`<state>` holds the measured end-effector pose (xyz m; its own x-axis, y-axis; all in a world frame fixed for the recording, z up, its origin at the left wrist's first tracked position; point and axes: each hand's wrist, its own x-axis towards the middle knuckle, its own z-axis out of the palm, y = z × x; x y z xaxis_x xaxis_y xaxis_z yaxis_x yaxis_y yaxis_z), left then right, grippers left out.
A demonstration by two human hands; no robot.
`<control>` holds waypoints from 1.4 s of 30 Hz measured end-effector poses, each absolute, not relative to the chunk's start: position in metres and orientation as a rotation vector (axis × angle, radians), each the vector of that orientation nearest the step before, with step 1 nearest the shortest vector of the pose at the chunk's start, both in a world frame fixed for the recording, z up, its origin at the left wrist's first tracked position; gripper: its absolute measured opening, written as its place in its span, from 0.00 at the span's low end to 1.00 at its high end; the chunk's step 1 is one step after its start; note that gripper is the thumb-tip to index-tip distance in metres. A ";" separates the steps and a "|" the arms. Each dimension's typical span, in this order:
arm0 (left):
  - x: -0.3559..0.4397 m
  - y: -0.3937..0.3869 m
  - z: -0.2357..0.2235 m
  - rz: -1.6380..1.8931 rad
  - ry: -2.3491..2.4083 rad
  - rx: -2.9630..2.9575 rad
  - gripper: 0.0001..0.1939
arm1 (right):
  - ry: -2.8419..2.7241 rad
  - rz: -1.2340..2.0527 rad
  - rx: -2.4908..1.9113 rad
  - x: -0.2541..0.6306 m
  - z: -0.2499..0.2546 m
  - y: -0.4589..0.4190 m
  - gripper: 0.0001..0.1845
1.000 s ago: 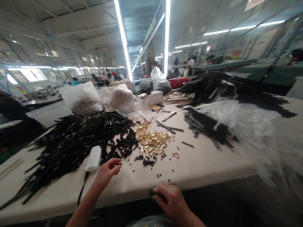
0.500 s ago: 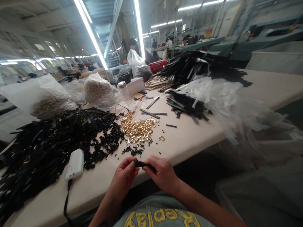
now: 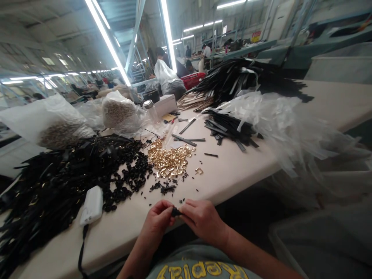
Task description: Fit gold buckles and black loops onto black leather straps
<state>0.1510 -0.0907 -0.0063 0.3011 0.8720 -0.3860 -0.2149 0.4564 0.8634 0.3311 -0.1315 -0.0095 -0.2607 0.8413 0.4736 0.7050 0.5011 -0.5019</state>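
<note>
A small dark strap piece (image 3: 175,212) is pinched between my two hands at the table's front edge. My left hand (image 3: 158,221) grips one end with thumb and fingers, and my right hand (image 3: 202,219) closes over the other end, hiding much of it. Just beyond the fingers lie a few tiny black bits (image 3: 181,201). Farther in is a scatter of short black pieces (image 3: 164,188), and behind it a pile of gold buckles (image 3: 170,161). Many small black loops (image 3: 136,172) spread left of the buckles.
A tangled heap of black straps (image 3: 58,178) covers the table's left. A white power bank (image 3: 92,205) with a cable lies near the front. Clear plastic sheeting (image 3: 279,128) and black strips (image 3: 226,128) lie right. Filled plastic bags (image 3: 120,112) stand behind.
Both hands have moved slightly down and toward me with the strap piece, which shows less between the fingers. Tiny black bits now show on the table just beyond my fingers.
</note>
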 end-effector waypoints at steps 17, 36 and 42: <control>0.150 -0.097 -0.012 0.633 0.942 1.147 0.12 | -1.837 0.827 -1.361 0.321 -0.020 -0.138 0.25; 0.122 -0.057 0.010 0.747 1.079 1.332 0.10 | -1.839 0.963 -1.385 0.332 -0.015 -0.138 0.15; 0.146 -0.010 0.023 0.795 1.070 1.519 0.10 | -1.745 1.093 -1.313 0.331 -0.014 -0.146 0.10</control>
<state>0.1457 -0.0098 0.0228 0.3758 0.9252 -0.0519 0.2169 -0.0333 0.9756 0.3312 -0.1461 -0.0139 -0.2546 0.9664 0.0354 0.3899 0.1361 -0.9108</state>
